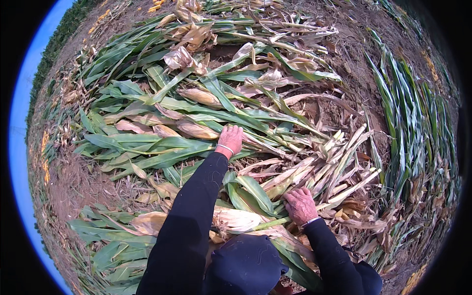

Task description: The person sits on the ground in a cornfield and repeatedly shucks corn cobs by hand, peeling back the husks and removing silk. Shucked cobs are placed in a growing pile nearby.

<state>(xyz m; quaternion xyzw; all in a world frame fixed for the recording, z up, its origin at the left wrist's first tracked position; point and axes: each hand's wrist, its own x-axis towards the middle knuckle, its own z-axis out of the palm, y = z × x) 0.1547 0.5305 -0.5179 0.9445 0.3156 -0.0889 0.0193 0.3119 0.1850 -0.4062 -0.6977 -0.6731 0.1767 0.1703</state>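
Cut corn stalks with green leaves and dry husks lie heaped on the ground before me. My left hand [231, 141] rests on the pile beside an ear of corn in a dry husk [197, 129]; its fingers are bent over and I cannot tell whether they grip a stalk. Lower right, my right hand [300, 206] curls at a green corn stalk [274, 222], near the cut stalk ends [341, 195]; its grip is partly hidden. Between my arms lies another husked ear [238, 219]. A further husked ear [201, 97] lies above my left hand.
A row of green cut stalks [409, 114] lies at the right. Bare soil [73, 184] with dry litter shows at the left. Husked yellow cobs [45, 158] lie in lines at the far left and top. My dark-clothed knee [245, 263] is at the bottom.
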